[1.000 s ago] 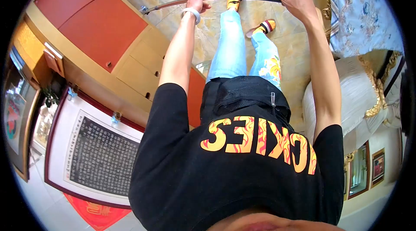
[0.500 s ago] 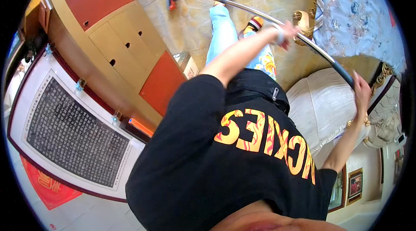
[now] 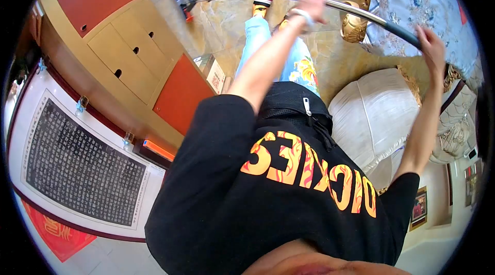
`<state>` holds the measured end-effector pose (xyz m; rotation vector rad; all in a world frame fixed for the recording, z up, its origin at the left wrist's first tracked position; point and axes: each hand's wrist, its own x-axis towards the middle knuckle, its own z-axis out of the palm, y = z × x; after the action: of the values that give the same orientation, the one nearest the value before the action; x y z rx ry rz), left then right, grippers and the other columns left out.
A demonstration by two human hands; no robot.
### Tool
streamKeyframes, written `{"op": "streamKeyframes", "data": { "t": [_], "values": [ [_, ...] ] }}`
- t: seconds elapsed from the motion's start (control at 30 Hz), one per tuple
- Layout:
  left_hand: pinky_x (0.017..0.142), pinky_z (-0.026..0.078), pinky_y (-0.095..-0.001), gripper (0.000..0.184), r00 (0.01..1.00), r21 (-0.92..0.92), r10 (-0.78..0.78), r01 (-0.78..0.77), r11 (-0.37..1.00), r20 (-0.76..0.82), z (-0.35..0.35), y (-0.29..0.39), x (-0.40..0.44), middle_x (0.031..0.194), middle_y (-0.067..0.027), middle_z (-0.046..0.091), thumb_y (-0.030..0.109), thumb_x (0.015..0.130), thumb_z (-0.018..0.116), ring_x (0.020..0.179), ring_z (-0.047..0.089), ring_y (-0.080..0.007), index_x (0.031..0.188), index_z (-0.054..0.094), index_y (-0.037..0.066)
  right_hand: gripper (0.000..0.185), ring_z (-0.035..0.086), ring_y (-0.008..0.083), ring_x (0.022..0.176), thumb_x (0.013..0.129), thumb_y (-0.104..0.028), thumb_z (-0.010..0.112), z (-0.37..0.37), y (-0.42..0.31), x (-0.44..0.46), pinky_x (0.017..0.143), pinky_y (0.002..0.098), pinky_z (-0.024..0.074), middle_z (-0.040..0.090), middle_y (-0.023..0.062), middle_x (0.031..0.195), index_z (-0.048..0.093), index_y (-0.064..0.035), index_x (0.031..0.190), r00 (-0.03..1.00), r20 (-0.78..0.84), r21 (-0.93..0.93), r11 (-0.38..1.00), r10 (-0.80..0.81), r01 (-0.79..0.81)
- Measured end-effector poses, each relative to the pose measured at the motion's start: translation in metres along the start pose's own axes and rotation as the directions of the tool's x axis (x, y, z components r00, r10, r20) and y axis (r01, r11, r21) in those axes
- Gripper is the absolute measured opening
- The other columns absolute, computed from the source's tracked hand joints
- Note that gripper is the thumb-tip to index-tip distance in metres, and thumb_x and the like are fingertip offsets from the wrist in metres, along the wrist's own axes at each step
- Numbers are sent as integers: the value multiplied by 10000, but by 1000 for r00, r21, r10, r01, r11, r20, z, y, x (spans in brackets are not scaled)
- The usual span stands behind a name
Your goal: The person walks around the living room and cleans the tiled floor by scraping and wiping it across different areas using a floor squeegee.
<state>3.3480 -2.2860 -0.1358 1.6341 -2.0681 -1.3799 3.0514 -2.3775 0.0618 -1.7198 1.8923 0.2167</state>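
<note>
A mop with a long metal pole (image 3: 356, 11) stretches across the upper part of the view. Its orange and dark head (image 3: 184, 0) rests on the floor at the left, by the cabinet. Partway along the pole, my left hand (image 3: 311, 7) is closed around it, somewhat smeared by motion, with a white band on the wrist. My right hand (image 3: 432, 50) grips the dark sleeve at the pole's upper end, on the right. Below the pole, my feet in striped footwear (image 3: 261, 4) stand on the tiled floor, one partly hidden by my left hand and forearm.
To the left runs a gold and red cabinet (image 3: 116, 50), with a box (image 3: 210, 71) at its near end. Framed calligraphy (image 3: 85, 164) is beyond it. On the right are a blue floral cloth (image 3: 412, 6), a gold carved furniture foot (image 3: 353, 26) and a pale cushioned seat (image 3: 374, 112).
The mop head has shifted left and slightly nearer, and the pole lies flatter across the view. My left hand has moved up and left; my right hand has risen.
</note>
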Motion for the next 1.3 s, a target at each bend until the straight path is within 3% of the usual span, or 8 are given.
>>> {"op": "streamKeyframes", "data": {
  "t": [0.1, 0.23, 0.47, 0.6, 1.07, 1.1, 1.2, 1.3],
  "values": [
    [746, 432, -374, 317, 679, -741, -683, 600, 302, 271, -61, -68, -37, 1011, -162, 504, 269, 834, 330, 838, 533, -320, 1030, 448, 48, 335, 492, 181, 503, 774, -380, 498, 73, -110, 20, 512, 287, 396, 537, 93, 571, 604, -63, 778, 971, 13, 49, 970, -239, 238],
    [444, 450, -283, 329, 467, -549, -867, 777, 309, 172, -96, -154, -102, 749, -95, 561, 325, 848, 276, 474, 577, -206, 962, 461, 79, 347, 562, 303, 652, 767, -403, 482, 168, -190, 11, 606, 371, 447, 579, 142, 678, 612, -83, 792, 903, 114, 141, 906, -415, 399],
    [566, 458, -351, 337, 494, -501, -860, 781, 373, 131, -40, -144, -110, 730, -129, 551, 315, 845, 251, 576, 577, -219, 889, 451, 47, 322, 560, 289, 631, 816, -359, 445, 134, -162, -36, 576, 368, 426, 567, 152, 664, 596, -75, 839, 845, 341, 168, 911, -413, 377],
    [590, 467, -345, 328, 965, -19, -174, 181, 983, 194, 1, -58, -84, 848, -122, 498, 85, 622, 614, 762, 497, -271, 908, 453, 64, 293, 415, 125, 528, 819, -302, 479, 80, -66, -65, 505, 266, 360, 491, 68, 582, 577, -26, 819, 927, 348, 91, 989, -142, 117],
    [679, 462, -355, 445, 908, -703, -168, 405, 584, 384, -13, 108, -48, 888, -196, 518, 359, 821, 437, 641, 597, -237, 1102, 353, 25, 314, 481, 58, 649, 817, -327, 476, -80, 51, -55, 590, 178, 366, 570, 6, 724, 597, -43, 877, 995, -19, -182, 979, 93, -95],
    [748, 433, -355, 564, 992, -118, 11, 5, 993, 129, 22, 75, -42, 961, -160, 490, 222, 670, 655, 859, 534, -273, 1112, 353, 41, 292, 451, 50, 617, 809, -310, 497, -52, 45, -44, 552, 181, 353, 550, -4, 696, 594, -39, 858, 1000, -13, -22, 1000, 22, -22],
    [859, 358, -330, 516, 975, -33, -187, 192, 981, 121, 26, -19, -86, 1092, -145, 436, 195, 695, 625, 1012, 432, -268, 1135, 380, 84, 276, 407, 60, 527, 779, -290, 536, 43, -32, -28, 485, 214, 337, 486, -8, 560, 591, -21, 751, 987, 123, -48, 992, -107, 113],
    [508, 479, -332, 433, 676, -720, -686, 614, 323, 269, 8, -91, -155, 988, -98, 491, 412, 844, 298, 649, 572, -239, 1110, 405, 87, 287, 455, 84, 474, 793, -303, 511, 137, -120, -55, 458, 260, 374, 492, 77, 510, 596, -30, 813, 939, 202, 53, 960, -280, 275]
  ]
}}
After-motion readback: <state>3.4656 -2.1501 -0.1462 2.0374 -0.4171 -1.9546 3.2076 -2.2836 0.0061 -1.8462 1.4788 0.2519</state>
